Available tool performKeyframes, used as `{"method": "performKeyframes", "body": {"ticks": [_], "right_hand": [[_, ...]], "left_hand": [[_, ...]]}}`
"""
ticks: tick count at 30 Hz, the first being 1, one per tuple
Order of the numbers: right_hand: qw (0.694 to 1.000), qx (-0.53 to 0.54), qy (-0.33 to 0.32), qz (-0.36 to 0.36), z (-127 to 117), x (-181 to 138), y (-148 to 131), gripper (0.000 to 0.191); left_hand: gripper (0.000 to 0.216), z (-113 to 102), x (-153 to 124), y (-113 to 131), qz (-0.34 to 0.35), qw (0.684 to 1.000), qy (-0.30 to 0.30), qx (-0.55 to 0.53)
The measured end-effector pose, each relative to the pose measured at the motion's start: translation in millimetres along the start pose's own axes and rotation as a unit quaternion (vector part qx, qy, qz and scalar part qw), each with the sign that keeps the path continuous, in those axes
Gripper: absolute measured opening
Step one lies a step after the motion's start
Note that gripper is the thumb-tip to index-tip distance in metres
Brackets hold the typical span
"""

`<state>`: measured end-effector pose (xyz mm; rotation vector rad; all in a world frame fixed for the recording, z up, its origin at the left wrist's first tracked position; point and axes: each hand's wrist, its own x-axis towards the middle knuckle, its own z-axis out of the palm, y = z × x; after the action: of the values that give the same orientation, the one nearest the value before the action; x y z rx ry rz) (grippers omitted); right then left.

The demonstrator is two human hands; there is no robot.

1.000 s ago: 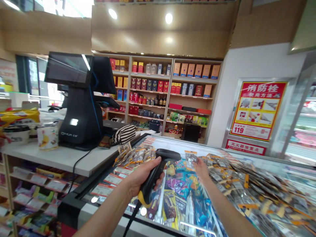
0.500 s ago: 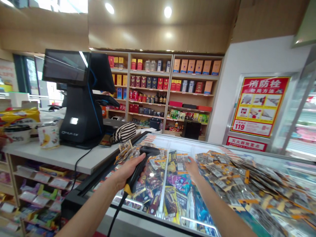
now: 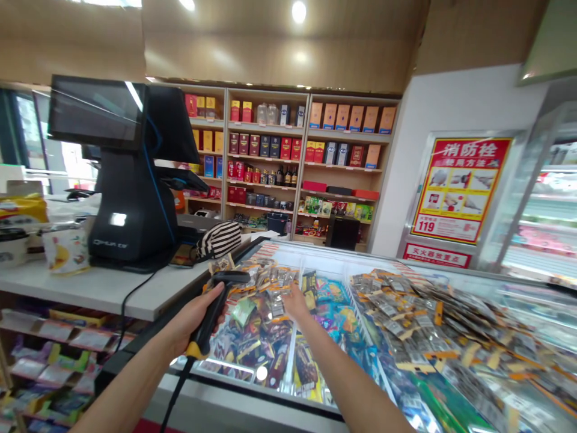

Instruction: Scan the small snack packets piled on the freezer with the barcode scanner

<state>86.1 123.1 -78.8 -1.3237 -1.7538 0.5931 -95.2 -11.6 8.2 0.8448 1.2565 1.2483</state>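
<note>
- At the left side of the freezer [image 3: 216, 394], my left hand [image 3: 198, 319] gripped a black scanner [image 3: 211, 316] by its handle, which leaned up and to the right, with the head pointing right, nearly level.
- Just beyond the scanner lay a small pile of packets [image 3: 259, 275], which I took for the finished share.
- Over the freezer's middle, my right hand [image 3: 296, 302] seemed to pinch one packet [image 3: 276, 302], fingers closed, near that pile; its long axis looked to run away from me, though blur left that unsure.
- Off to the right spread a far larger heap of packets [image 3: 419, 313], so I judged most work was left; which had been dealt with I couldn't tell for certain.
</note>
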Motion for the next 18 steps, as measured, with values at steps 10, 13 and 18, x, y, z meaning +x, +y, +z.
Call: {"method": "performKeyframes", "body": {"ticks": [10,13,18], "right_hand": [[0.954,-0.258,0.12,0.094,-165.7,-2.6,51.0,0.041],[0.925,-0.318,0.131,0.162,-224.6,-11.4,83.2,0.035],[0.919,-0.339,0.063,0.193,-259.7,-18.5,113.4,0.03]], "left_hand": [[0.032,45.7,-0.2,-2.4,0.015,0.995,-0.098,-0.014],[0.035,59.7,2.8,-6.3,0.008,0.991,-0.135,-0.011],[0.034,76.4,-1.2,-9.8,0.006,0.988,-0.154,-0.018]]}}
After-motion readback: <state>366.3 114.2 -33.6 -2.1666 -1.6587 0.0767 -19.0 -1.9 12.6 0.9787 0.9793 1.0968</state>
